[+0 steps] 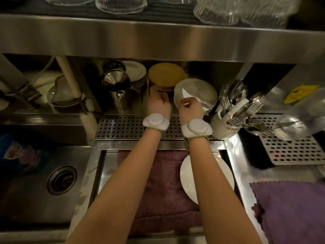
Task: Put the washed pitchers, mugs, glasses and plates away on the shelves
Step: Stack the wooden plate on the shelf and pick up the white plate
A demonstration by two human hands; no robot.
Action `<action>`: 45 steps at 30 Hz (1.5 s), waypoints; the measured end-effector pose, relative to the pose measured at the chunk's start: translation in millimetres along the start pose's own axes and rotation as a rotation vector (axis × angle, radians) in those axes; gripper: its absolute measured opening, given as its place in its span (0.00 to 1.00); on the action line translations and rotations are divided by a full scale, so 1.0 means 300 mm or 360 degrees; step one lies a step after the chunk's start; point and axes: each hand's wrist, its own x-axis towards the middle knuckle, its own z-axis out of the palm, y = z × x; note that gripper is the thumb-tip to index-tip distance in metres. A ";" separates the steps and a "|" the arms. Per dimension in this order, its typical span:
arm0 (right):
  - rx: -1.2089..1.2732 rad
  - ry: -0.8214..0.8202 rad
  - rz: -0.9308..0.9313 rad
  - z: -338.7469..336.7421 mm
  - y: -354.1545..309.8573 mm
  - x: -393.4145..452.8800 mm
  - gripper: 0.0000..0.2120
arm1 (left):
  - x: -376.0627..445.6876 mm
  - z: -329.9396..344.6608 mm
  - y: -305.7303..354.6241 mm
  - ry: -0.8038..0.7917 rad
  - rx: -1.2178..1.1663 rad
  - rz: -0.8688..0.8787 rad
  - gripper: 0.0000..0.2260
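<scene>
My right hand (190, 107) grips the near rim of a white plate (198, 92) and holds it under the steel shelf, just right of a stack of yellow plates (166, 74). My left hand (158, 103) rests against the front of that yellow stack, fingers on its edge. A stack of pale plates (136, 73) sits further left in the same recess. Another white plate (186, 175) lies on the purple towel (158, 182) in the tray below my right forearm. Clear ribbed glasses (218, 9) stand upside down on the top shelf.
A steel jug with a funnel (117, 85) stands left of the plates. A white cutlery holder full of forks (228, 118) is right of my right hand. A sink with a drain (62, 179) lies at lower left, a second purple cloth (290, 208) at lower right.
</scene>
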 end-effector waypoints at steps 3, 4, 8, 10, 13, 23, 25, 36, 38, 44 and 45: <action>-0.0043 -0.0022 0.0095 -0.031 0.042 -0.061 0.11 | -0.105 -0.028 -0.026 -0.0097 -0.0043 0.0077 0.08; -0.0072 -0.0034 0.0130 -0.044 0.059 -0.083 0.11 | -0.144 -0.035 -0.035 -0.0138 -0.0022 0.0108 0.07; -0.0074 -0.0033 0.0276 -0.099 0.146 -0.165 0.13 | -0.289 -0.047 -0.081 -0.0339 0.0177 0.0157 0.07; -0.0057 -0.0012 0.0379 -0.125 0.199 -0.210 0.12 | -0.350 -0.044 -0.110 -0.0464 0.0230 0.0104 0.07; -0.0188 0.0022 0.0478 -0.166 0.264 -0.283 0.12 | -0.425 -0.039 -0.143 -0.0624 0.0272 0.0065 0.10; -0.0346 0.0051 0.1070 -0.293 0.421 -0.439 0.16 | -0.534 -0.014 -0.209 -0.0790 0.0341 0.0016 0.11; -0.0091 -0.0072 0.0837 -0.318 0.437 -0.448 0.18 | -0.541 -0.012 -0.203 -0.0827 0.0358 0.0011 0.13; -0.1218 -0.0588 0.0780 -0.370 0.411 -0.517 0.15 | -0.571 -0.005 -0.177 -0.0828 0.0447 -0.0041 0.14; -0.1191 -0.0543 0.0762 -0.379 0.399 -0.523 0.16 | -0.582 -0.005 -0.175 -0.0788 0.0456 -0.0049 0.13; -0.1309 -0.0524 0.0681 -0.387 0.354 -0.516 0.15 | -0.587 -0.042 -0.158 -0.0625 0.0366 -0.0047 0.13; -0.1324 -0.0498 0.0665 -0.388 0.344 -0.518 0.15 | -0.585 -0.049 -0.154 -0.0589 0.0345 -0.0055 0.13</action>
